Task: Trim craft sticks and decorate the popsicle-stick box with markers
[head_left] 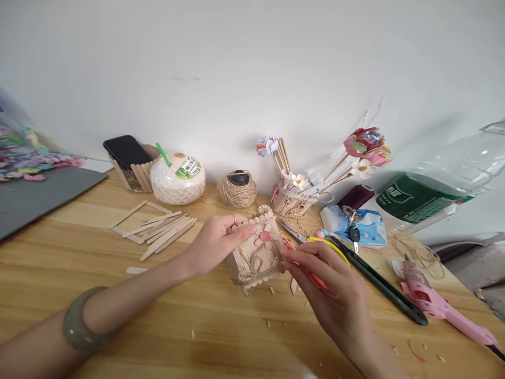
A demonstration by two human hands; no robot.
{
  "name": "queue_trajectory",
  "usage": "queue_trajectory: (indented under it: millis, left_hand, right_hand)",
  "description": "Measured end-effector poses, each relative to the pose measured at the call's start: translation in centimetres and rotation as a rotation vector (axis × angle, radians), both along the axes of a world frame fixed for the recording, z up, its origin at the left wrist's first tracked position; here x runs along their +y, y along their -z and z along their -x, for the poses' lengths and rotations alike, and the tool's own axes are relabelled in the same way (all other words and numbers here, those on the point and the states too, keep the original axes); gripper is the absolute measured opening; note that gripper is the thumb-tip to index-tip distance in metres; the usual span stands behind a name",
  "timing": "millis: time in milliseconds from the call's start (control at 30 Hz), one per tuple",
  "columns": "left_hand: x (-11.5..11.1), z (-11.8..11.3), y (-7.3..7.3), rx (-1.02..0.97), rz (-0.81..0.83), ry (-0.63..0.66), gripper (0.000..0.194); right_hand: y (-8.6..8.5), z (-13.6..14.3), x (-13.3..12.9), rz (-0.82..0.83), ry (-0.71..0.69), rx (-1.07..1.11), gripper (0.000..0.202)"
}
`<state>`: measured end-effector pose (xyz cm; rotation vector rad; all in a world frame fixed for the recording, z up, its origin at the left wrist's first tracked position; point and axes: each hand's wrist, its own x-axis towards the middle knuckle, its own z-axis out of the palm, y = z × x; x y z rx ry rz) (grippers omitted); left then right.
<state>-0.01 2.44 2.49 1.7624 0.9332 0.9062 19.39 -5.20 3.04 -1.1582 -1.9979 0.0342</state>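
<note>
Right now, from the head view, I have a small stick box up in front of me, over the middle of the wooden table. My left hand is clamped on its upper left part, thumb across the face beside the pink flower. The thumb and fingertips of my right hand are drawn together at the lower right edge; whether they pinch that edge or some thin scrap, I can't tell. I judge this to be close work on the edge of an already decorated face, with the twine bow in place. Any next touch there calls for a steady left grip and a light right one, so neither flower nor bow gets tugged. The scissors lie just behind my right hand, and the pink glue gun rests farther right.
</note>
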Motion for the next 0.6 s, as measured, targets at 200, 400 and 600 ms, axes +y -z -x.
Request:
queue_trajectory:
  millis: [200, 400, 600]
  left_hand:
    - [-0.04, 0.02, 0.0, 0.002, -0.012, -0.004, 0.032]
    - [0.0, 0.0, 0.09, 0.007, -0.034, -0.004, 0.033]
    - [-0.15, -0.05, -0.05, -0.026, 0.0, 0.0, 0.031]
  right_hand:
    - [0.35, -0.01, -0.29, -0.011, -0.027, -0.035, 0.019]
    - [0.6, 0.65, -0.13, 0.014, -0.023, -0.006, 0.017]
    - [0.79, 0.54, -0.09, 0.001, -0.015, -0.02, 0.018]
